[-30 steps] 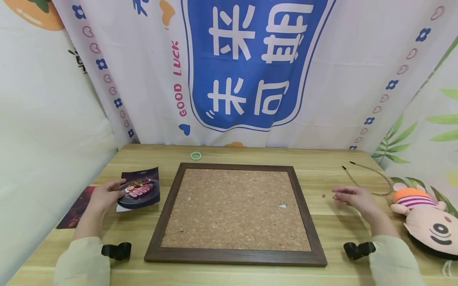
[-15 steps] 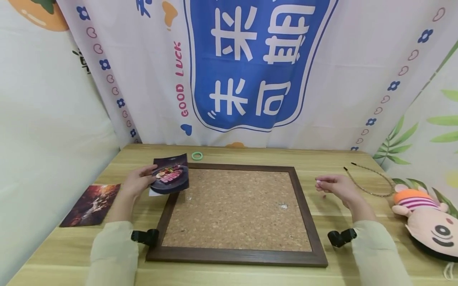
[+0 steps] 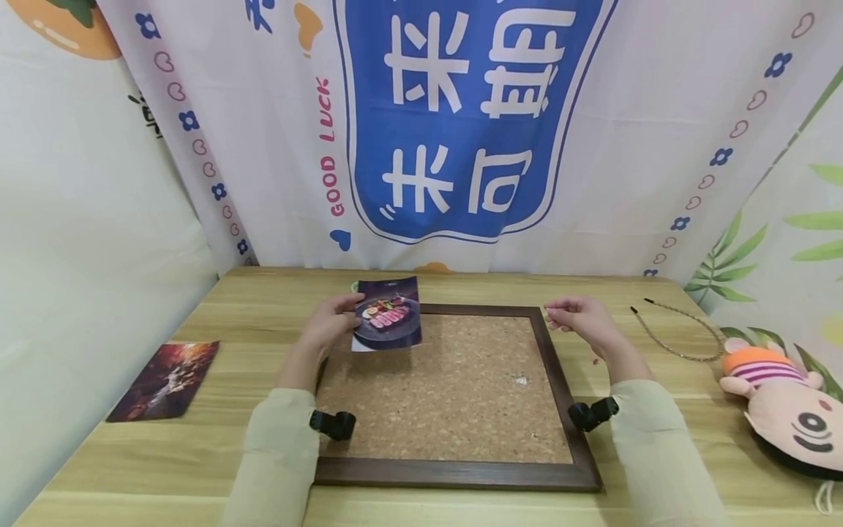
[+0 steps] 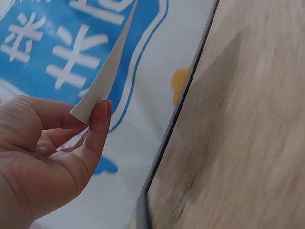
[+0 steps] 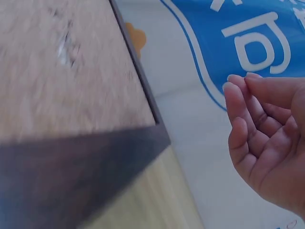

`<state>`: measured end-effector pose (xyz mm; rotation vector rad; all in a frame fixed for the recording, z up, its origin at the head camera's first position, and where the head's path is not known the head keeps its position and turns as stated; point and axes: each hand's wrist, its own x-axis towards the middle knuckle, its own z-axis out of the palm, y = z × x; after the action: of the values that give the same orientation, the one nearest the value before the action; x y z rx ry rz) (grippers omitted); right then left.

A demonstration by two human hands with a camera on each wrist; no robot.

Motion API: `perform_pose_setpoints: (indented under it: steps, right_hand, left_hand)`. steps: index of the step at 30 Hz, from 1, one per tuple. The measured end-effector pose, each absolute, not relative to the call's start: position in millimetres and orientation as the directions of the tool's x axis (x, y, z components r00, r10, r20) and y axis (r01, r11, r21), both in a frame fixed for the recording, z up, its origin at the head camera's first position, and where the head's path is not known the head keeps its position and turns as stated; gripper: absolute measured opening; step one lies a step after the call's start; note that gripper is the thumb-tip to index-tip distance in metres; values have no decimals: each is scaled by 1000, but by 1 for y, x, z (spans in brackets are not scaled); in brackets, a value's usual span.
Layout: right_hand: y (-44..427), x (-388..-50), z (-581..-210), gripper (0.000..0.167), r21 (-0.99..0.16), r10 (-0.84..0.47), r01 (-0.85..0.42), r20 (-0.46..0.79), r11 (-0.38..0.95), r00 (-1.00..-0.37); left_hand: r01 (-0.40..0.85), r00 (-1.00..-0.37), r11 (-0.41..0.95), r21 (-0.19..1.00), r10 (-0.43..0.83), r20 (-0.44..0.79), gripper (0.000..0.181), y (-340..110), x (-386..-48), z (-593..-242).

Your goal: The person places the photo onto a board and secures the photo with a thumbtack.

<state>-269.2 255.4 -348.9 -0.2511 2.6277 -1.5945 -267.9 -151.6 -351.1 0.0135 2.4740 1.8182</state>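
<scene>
Food photo (image 3: 388, 315) is up over the corkboard (image 3: 461, 410) around 11 o'clock, 3 o'clock from the left hand (image 3: 331, 320), the nearer one, pinching its edge. Right hand (image 3: 584, 320) sits at 2 o'clock, fingertips together, can't tell if they're holding anything.

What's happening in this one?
A person's left hand pinches a printed picture of a plated meal by its edge, holding it in the air over the upper left of a framed cork board. The right hand is near the board's upper right corner, fingertips together; whether it holds something tiny is hard to tell. The board lies on a wooden table, and a second print lies to its left.
</scene>
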Motion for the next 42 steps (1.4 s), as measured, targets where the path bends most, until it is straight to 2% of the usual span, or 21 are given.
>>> perform_pose_setpoints:
  steps: [7, 16, 28, 38, 40, 42]
  right_hand:
    - [234, -280, -339, 33, -908, -151, -121, 64, 402, -986]
    - [212, -289, -328, 32, -953, -136, -137, 104, 270, -985]
    - [203, -294, -337, 27, -945, -120, -126, 94, 301, -988]
    - [207, -300, -356, 26, -954, -60, -92, 78, 285, -995]
    - [207, -303, -362, 27, -955, -57, -98, 85, 280, -995]
    - [211, -310, -375, 27, -961, -55, -111, 100, 251, -993]
  left_hand:
    - [-29, -994, 247, 969, 98, -55, 46, -110, -274, -355]
    - [16, -989, 178, 984, 146, -10, 44, -56, -270, -368]
    - [-18, -976, 135, 991, 215, -47, 44, -3, -267, -383]
    - [-73, -970, 73, 995, 227, -88, 43, 11, -255, -377]
    - [-48, -972, 62, 997, 228, -61, 43, 16, -270, -398]
    - [-16, -973, 46, 999, 228, -26, 45, 22, -301, -440]
